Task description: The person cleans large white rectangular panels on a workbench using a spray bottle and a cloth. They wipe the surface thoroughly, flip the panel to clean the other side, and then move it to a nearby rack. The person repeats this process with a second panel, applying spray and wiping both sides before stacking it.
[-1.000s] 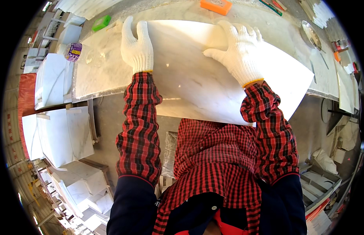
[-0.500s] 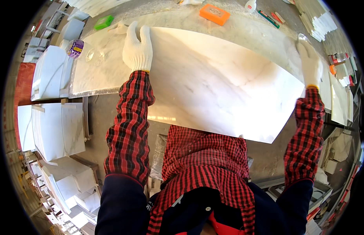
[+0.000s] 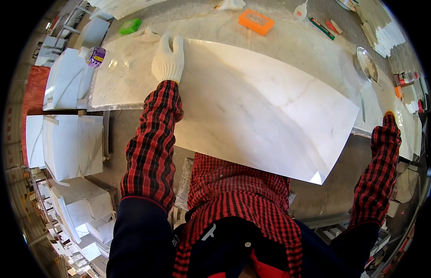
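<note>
A large polished white marble slab [image 3: 266, 102] with grey veining lies at a slant, its near edge hanging past the worktable [image 3: 127, 95] close to my waist. My left hand [image 3: 168, 60], in a white knit glove, rests at the slab's far left edge. Its visible fingers are stretched out and apart. Beside those fingertips is a pale shape, glove-like but unclear. On the right, my right hand [image 3: 390, 111] shows little more than its yellow cuff, away from the slab. The glove blends into the pale stone, so its fingers cannot be made out. A shallow metal bowl [image 3: 365, 65] stands beyond it.
Along the far side are a green block [image 3: 130, 26], an orange box [image 3: 255, 22], a white squeeze bottle [image 3: 300, 11] and a green pen-like tool [image 3: 321, 28]. A purple-labelled bottle [image 3: 94, 56] lies at the left. Stacked white slabs [image 3: 74, 148] stand beside the table.
My right hand has moved away from the metal bowl, rightward and nearer to me, uncovering the bowl. The slab's near right corner sits slightly lower in view. My left hand stays at its edge.
</note>
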### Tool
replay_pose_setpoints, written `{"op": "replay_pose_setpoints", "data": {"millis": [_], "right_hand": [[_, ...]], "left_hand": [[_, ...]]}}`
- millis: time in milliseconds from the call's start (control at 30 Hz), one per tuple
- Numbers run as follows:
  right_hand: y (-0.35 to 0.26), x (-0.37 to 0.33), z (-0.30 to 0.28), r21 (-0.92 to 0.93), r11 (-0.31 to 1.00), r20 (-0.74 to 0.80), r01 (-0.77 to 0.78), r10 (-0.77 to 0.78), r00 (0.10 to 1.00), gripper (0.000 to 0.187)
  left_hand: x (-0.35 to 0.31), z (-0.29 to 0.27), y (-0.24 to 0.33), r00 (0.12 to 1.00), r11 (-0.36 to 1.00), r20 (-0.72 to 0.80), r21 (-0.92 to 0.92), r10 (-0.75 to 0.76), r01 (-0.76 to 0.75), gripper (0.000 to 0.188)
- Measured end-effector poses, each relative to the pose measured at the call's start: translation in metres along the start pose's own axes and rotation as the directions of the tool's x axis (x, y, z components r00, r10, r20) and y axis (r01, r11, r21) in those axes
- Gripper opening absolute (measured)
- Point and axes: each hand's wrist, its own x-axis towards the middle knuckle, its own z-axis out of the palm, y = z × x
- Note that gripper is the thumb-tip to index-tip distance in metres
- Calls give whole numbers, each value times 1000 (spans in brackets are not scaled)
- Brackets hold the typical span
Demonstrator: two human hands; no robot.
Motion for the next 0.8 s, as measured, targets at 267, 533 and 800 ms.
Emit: {"op": "replay_pose_setpoints", "data": {"millis": [267, 533, 800], "right_hand": [[20, -22, 34, -102, 915, 77, -390, 398, 914, 66], [1, -22, 37, 15, 909, 125, -417, 412, 902, 69], [9, -26, 36, 104, 922, 94, -373, 365, 926, 67]], "left_hand": [[2, -2, -1, 997, 999, 75, 45, -24, 21, 55], [-1, 1, -5, 998, 998, 63, 56, -24, 20, 54], [5, 12, -12, 992, 978, -17, 167, 126, -122, 48]]}}
